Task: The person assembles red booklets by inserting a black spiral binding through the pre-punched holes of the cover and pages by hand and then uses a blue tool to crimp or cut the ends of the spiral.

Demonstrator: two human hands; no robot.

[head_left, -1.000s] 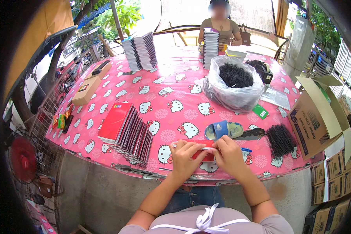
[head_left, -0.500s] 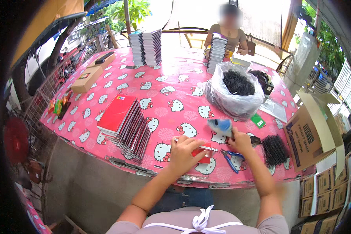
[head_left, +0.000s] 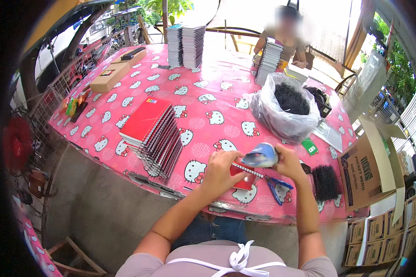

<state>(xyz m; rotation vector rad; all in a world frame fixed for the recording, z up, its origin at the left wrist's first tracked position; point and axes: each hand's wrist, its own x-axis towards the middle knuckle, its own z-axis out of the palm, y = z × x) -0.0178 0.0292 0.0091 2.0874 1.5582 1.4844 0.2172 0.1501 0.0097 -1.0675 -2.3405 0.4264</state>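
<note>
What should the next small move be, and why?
Probably press the blue slipper lightly onto the spiral edge of the red notebook: the right hand holds it close to that edge, though contact is unclear, and the left hand is on the notebook.

Under left hand (head_left: pixel 221 171): notebook (head_left: pixel 248 181), smooth, slightly shiny red cover. Right of right hand (head_left: pixel 289 162): black coils (head_left: pixel 326 184), plastic-looking, rough massed; matt cardboard box (head_left: pixel 363 174). Beyond it: thin, crinkled plastic bag (head_left: pixel 285 130). Beneath both: glossy plastic-looking tablecloth (head_left: pixel 203 125).
</note>
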